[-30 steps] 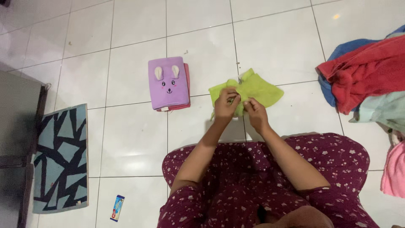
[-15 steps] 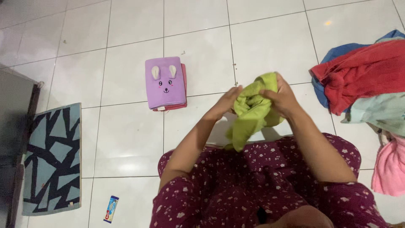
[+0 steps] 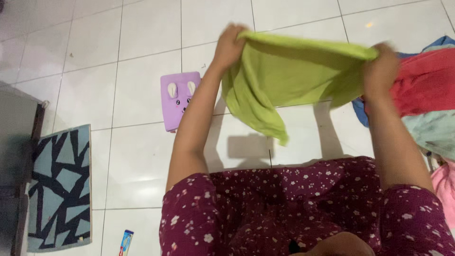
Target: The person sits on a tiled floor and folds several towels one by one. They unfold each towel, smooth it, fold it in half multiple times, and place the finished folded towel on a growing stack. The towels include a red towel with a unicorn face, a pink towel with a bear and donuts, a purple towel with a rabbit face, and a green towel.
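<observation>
The green cloth (image 3: 289, 76) is held up in the air above the white tiled floor (image 3: 142, 156), spread out between 2 raised hands. Its long axis runs left to right along the taut top edge, and the rest hangs down from that edge, with 1 lower corner drooping to a point toward the person's lap. The left hand (image 3: 231, 43) is clenched on the cloth's top left corner, and the right hand (image 3: 382, 66), a little blurred, grips the top right corner.

On the floor beneath the left forearm lies a folded purple cloth with a rabbit face (image 3: 176, 97), partly hidden by the arm. By the right hand, at the floor's right edge, sits a pile of cloths (image 3: 426, 90) in red, blue, pale green and pink. A blue and black patterned mat (image 3: 59, 185) lies at the left edge, and a small blue packet (image 3: 126, 242) lies near the bottom edge.
</observation>
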